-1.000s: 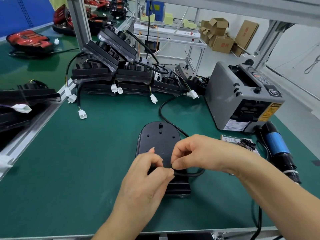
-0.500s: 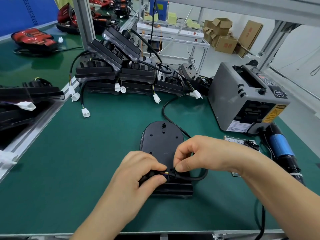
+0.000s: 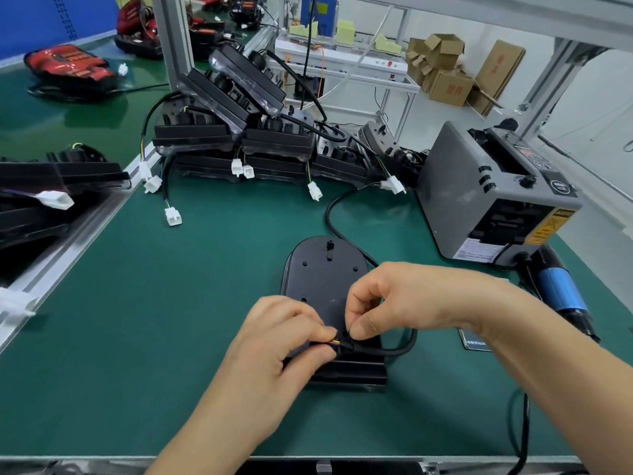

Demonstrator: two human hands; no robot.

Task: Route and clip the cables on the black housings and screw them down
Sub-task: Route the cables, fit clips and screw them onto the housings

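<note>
**Cable end lying across the near end of the black housing (image 3: 323, 275), held by both hands.**

Your left hand (image 3: 274, 344) pinches the thin coloured wires at the tip of the cable (image 3: 390, 352). Your right hand (image 3: 394, 303), fingers curled, pinches the black sheath just beside it, thumb on top. The cable runs crosswise, left to right, while the housing's long axis runs away from you on the green mat (image 3: 171, 320). The slack loops out to your right. The clip point is hidden under your fingers. The next move is probably a downward press, with the right hand nearer. The blue screwdriver (image 3: 558, 293) lies well apart, to your right.
</note>
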